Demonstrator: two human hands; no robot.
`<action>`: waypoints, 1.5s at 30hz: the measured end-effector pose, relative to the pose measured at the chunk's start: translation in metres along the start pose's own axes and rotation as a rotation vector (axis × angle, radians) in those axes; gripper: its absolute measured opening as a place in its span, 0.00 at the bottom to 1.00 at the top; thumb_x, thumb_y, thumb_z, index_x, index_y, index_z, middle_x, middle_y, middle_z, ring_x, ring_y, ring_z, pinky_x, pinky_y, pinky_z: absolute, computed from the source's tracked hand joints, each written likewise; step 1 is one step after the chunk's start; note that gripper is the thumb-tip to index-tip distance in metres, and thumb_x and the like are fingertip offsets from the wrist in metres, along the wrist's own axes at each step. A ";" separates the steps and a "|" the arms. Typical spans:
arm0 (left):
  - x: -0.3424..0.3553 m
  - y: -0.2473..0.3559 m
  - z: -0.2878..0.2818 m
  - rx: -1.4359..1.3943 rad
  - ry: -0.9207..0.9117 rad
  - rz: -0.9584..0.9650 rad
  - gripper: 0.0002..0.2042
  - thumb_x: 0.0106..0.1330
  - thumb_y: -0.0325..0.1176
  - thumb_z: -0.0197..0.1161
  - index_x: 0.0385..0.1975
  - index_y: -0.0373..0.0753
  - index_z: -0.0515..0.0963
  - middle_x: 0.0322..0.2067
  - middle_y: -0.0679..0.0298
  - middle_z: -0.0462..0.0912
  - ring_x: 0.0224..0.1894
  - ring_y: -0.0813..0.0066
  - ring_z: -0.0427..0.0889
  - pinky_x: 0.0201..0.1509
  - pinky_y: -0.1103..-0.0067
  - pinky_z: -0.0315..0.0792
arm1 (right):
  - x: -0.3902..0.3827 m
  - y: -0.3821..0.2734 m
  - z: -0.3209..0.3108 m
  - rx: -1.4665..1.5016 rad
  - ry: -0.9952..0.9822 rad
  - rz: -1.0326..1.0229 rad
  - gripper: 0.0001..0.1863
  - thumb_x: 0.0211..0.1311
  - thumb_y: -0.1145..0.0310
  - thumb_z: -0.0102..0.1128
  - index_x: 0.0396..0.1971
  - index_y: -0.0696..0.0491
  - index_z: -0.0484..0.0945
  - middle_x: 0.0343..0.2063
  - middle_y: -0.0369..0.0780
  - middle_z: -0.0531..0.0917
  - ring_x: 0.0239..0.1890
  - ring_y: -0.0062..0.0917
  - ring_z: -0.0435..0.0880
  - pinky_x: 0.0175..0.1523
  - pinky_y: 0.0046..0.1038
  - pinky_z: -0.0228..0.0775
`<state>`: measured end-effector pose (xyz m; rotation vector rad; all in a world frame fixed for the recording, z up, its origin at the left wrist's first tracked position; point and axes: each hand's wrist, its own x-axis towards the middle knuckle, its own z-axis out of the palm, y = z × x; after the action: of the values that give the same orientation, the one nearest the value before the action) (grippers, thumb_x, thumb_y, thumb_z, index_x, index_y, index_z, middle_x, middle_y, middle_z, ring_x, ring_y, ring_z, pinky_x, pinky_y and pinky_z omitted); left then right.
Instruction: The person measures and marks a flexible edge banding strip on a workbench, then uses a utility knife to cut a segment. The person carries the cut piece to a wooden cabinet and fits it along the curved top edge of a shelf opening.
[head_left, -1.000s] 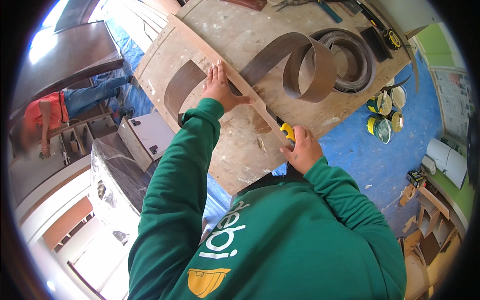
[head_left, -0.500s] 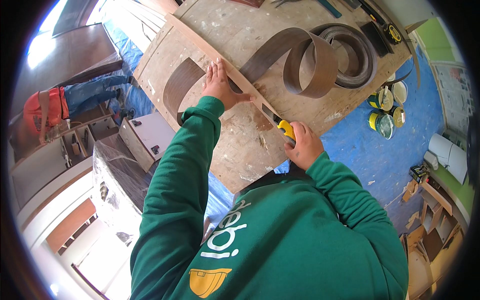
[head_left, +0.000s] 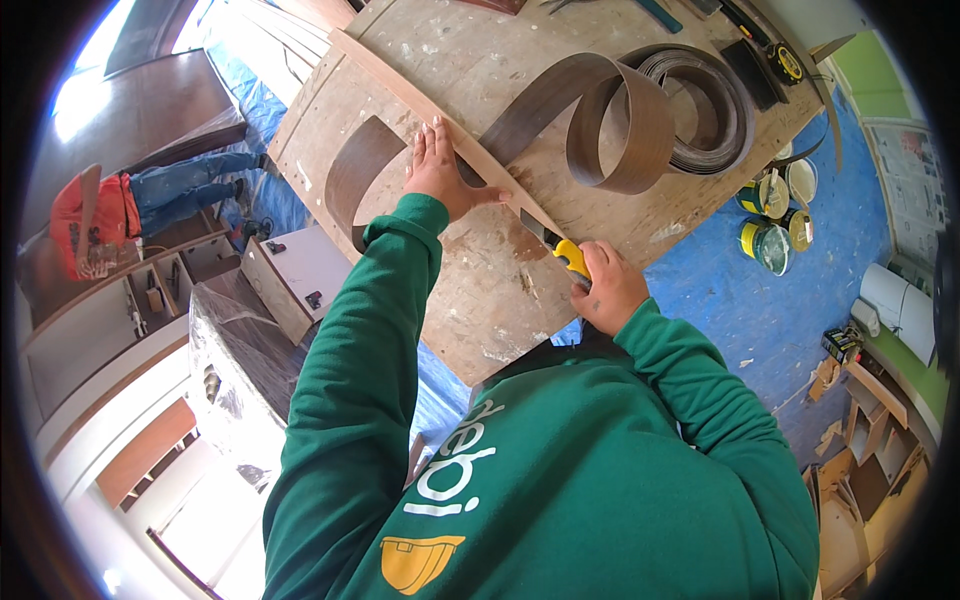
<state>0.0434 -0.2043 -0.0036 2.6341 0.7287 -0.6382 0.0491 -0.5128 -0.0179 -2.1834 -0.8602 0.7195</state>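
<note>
My left hand presses on a pale wooden straightedge, fingers stretched out and thumb spread along it. The straightedge lies across a dark brown wood-grain edging band, whose short curled piece shows on the left and whose loose loop runs to a coiled roll on the right. My right hand is closed round a yellow utility knife. Its blade points along the straightedge toward my left thumb, a short way below it. All lie on a stained plywood worktop.
A tape measure and hand tools lie at the worktop's far right. Paint cans stand on blue floor sheeting. Another person in orange and jeans is at the left beside open cabinets. Plastic-wrapped furniture stands lower left.
My right hand has shifted a little to the right and upward with the knife, and more of the blade shows. My left hand stays in nearly the same place.
</note>
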 end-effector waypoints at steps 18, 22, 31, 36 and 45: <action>0.003 -0.017 -0.001 0.043 -0.040 0.102 0.58 0.62 0.48 0.70 0.77 0.30 0.31 0.78 0.44 0.38 0.81 0.47 0.35 0.83 0.67 0.42 | 0.000 0.002 0.002 -0.034 0.002 -0.023 0.23 0.51 0.69 0.66 0.46 0.54 0.68 0.44 0.47 0.76 0.48 0.48 0.79 0.49 0.47 0.75; 0.003 -0.015 -0.001 0.054 -0.042 0.087 0.58 0.62 0.48 0.71 0.77 0.31 0.31 0.78 0.45 0.37 0.81 0.47 0.35 0.83 0.67 0.42 | 0.000 0.002 0.002 -0.045 -0.011 -0.018 0.23 0.51 0.69 0.66 0.46 0.54 0.67 0.44 0.48 0.76 0.48 0.48 0.79 0.49 0.46 0.75; 0.003 -0.014 -0.001 0.070 -0.044 0.081 0.58 0.62 0.48 0.71 0.77 0.31 0.31 0.78 0.45 0.37 0.81 0.47 0.34 0.83 0.66 0.42 | 0.001 0.002 0.002 -0.022 -0.003 -0.031 0.23 0.50 0.69 0.66 0.46 0.55 0.67 0.44 0.48 0.75 0.48 0.49 0.79 0.50 0.46 0.74; 0.003 -0.015 0.000 0.071 -0.040 0.075 0.58 0.62 0.48 0.71 0.77 0.31 0.31 0.78 0.45 0.37 0.81 0.47 0.35 0.83 0.66 0.42 | 0.002 0.002 0.003 -0.045 -0.008 -0.022 0.23 0.50 0.69 0.67 0.45 0.55 0.67 0.43 0.48 0.75 0.47 0.48 0.79 0.50 0.46 0.75; 0.004 -0.015 0.000 0.083 -0.047 0.082 0.58 0.63 0.48 0.70 0.77 0.31 0.30 0.78 0.45 0.37 0.81 0.47 0.35 0.83 0.66 0.42 | 0.002 0.003 0.005 -0.049 -0.006 -0.019 0.24 0.50 0.70 0.66 0.46 0.55 0.67 0.44 0.49 0.76 0.48 0.49 0.79 0.51 0.46 0.74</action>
<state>0.0378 -0.1906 -0.0086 2.6986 0.5899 -0.7184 0.0481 -0.5115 -0.0236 -2.2141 -0.9099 0.7029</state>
